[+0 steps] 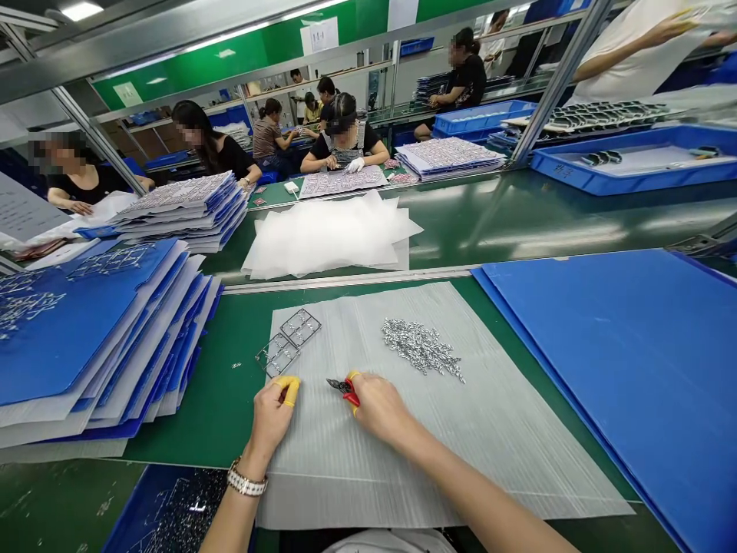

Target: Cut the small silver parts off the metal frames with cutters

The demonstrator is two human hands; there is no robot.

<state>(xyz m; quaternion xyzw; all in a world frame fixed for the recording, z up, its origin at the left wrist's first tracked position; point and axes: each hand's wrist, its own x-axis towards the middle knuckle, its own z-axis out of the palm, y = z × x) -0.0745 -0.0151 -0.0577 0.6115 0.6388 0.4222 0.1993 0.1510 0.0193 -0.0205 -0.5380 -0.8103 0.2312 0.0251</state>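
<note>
My right hand [377, 403] is wrapped round red-handled nippers [344, 388], whose dark jaws point left over the white sheet [489, 461]. Yellow covers sit on fingers of both hands. My left hand [275, 415] is closed, thumb and finger pinched together; whatever lies between them is hidden or too small to see. Just beyond it lie two metallic grid-like frames [300, 328] with small parts inside, at the sheet's left edge. A pile of small shiny silver pieces [420, 346] rests on the sheet, beyond and to the right of my right hand.
On the left rises a stack of blue boards and white sheets [155, 338] with metallic frames on top. Blue boards [622, 338] cover the right side. Below the table's left edge, a blue bin [130, 511] holds dark scraps. White sheets [328, 234] lie beyond; several people work farther off.
</note>
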